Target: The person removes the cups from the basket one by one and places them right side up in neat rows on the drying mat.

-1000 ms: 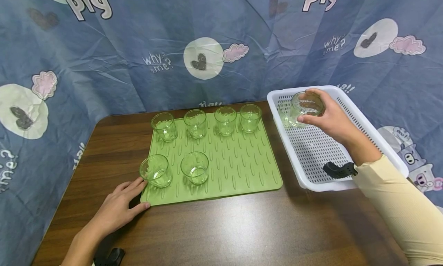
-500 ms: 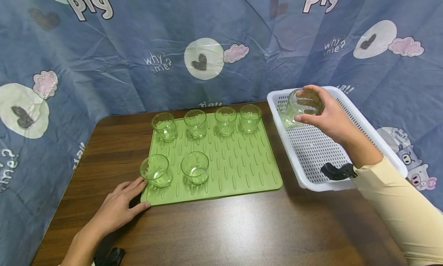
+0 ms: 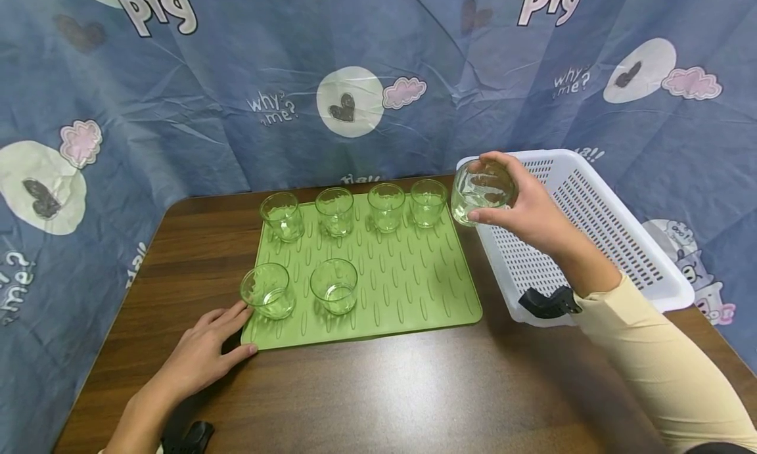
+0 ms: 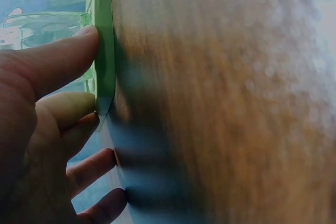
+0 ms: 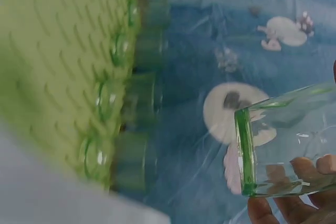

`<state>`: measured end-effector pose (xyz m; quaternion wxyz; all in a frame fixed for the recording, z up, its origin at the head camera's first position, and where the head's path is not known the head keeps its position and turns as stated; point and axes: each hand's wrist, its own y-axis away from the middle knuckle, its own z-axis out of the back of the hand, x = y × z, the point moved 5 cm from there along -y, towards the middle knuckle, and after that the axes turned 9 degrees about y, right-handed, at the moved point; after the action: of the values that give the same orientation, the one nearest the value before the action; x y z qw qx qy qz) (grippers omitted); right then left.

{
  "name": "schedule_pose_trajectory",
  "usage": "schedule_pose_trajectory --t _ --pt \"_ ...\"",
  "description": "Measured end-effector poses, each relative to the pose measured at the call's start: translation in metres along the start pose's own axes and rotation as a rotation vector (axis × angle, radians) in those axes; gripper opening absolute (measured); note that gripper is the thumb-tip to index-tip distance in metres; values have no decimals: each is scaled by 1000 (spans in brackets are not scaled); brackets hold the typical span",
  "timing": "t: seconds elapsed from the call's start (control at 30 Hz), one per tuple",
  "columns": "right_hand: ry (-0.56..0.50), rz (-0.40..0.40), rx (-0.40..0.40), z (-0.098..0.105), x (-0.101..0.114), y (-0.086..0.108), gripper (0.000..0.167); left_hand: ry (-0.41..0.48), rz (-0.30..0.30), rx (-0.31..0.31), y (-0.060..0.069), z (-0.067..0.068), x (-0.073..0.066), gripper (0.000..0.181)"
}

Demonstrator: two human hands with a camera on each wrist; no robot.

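My right hand grips a clear glass by its side, above the basket's left rim near the mat's back right corner. In the right wrist view this glass shows a thick green-tinted base, with fingers seen through its wall. My left hand rests at the front left corner of a green ridged drying mat, its fingers fairly straight. The left wrist view has the thumb touching the mat's edge. Several glasses stand upright on the mat: a back row, plus a left front glass and another front glass.
A white perforated plastic basket stands right of the mat, partly covered by my right arm; no glass is visible in its uncovered part. The dark wooden table extends in front. A blue printed cloth hangs behind.
My right hand has lifted the glass from inside the basket and carried it left, over the rim toward the mat. My left hand has stayed in place.
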<state>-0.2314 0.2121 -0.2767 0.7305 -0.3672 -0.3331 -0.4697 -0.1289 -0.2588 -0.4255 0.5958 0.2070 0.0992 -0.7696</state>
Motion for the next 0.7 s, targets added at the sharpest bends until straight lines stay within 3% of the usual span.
schedule_pose_trajectory --t 0.37,0.7 --pt "11 -30 92 -47 12 3 90 -6 6 13 1 -1 0 72" --pt "-25 16 111 -74 12 6 91 -4 2 6 0 0 0 72"
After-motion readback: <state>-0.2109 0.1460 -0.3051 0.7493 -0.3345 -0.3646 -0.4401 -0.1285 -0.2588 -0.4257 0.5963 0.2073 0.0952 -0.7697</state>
